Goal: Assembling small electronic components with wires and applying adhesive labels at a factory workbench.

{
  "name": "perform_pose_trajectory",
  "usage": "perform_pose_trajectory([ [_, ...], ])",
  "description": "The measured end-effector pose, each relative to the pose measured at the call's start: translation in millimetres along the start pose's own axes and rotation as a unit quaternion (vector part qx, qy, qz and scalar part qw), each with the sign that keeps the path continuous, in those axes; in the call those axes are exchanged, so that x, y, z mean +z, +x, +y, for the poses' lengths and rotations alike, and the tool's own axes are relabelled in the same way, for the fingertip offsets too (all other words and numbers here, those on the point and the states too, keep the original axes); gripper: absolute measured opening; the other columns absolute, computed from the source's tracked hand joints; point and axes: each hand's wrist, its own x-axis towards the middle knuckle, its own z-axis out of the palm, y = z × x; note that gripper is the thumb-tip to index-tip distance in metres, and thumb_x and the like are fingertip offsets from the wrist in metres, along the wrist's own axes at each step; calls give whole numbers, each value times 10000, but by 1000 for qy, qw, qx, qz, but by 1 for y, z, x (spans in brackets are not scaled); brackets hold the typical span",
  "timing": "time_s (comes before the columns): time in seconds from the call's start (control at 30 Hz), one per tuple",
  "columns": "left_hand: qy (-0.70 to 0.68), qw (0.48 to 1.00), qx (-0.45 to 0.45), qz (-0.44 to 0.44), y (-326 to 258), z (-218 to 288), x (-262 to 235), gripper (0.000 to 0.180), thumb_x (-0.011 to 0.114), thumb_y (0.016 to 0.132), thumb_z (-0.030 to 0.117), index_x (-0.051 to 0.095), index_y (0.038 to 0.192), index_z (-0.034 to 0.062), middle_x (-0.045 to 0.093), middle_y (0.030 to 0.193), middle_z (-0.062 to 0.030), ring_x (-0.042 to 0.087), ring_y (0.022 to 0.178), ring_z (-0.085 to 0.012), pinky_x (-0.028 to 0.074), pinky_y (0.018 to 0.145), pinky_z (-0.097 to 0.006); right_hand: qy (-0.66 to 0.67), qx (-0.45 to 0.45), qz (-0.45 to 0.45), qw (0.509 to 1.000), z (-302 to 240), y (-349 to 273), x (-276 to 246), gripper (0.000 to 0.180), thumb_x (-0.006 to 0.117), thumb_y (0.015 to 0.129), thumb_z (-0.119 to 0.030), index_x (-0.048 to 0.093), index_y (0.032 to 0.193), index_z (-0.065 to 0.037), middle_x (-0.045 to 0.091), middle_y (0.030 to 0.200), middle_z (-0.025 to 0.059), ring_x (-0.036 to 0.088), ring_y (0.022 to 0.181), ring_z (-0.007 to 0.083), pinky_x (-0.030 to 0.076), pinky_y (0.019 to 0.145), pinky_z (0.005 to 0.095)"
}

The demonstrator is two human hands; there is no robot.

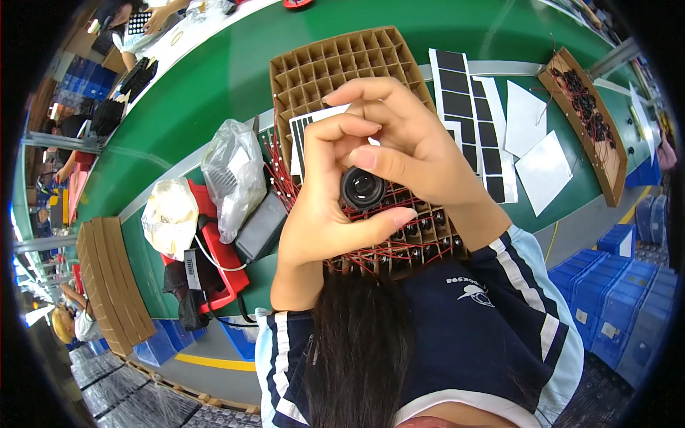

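Observation:
A small round black speaker (364, 188) is cradled in my left hand (314, 203), between its thumb and curled fingers, its round face turned up. My right hand (410, 135) curves over it from the other side, thumb and fingers drawn together at the speaker's upper edge. Whatever small thing the right fingertips pinch is mostly hidden. Under both hands stands a cardboard box with dividers (335, 70); its far cells look bare, while black parts with red wires (421, 235) fill the near ones. A white sheet with black stripes (298, 143) lies on the box beside my left hand.
Sheets of black square stickers (471, 107) and white papers (542, 172) lie right of the box. Farther right is a cardboard tray of wired parts (586, 107). On the left are a plastic bag (232, 171), a red tool (227, 267) and a black case (262, 227).

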Motion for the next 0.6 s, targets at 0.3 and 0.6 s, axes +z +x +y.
perform_pose_trajectory([
  [0.3, -54, 997, -54, 3, 4, -1, -1, 566, 620, 659, -3, 287, 1115, 41, 414, 1027, -92, 437, 891, -107, 360, 764, -247, -35, -7, 18, 999, 3, -2, 0, 365, 483, 859, -160, 377, 1164, 11, 501, 1044, 102, 489, 993, 135, 403, 820, 245],
  [0.6, -230, 962, 34, 140, 3, 8, -9, 119, 500, 778, 79, 392, 746, 40, 350, 489, -18, 323, 404, -103, 338, 455, -278, 31, 34, 16, 999, 7, 1, 3, 375, 432, 900, -270, 417, 1143, 15, 551, 914, 72, 502, 879, 104, 401, 793, 260],
])
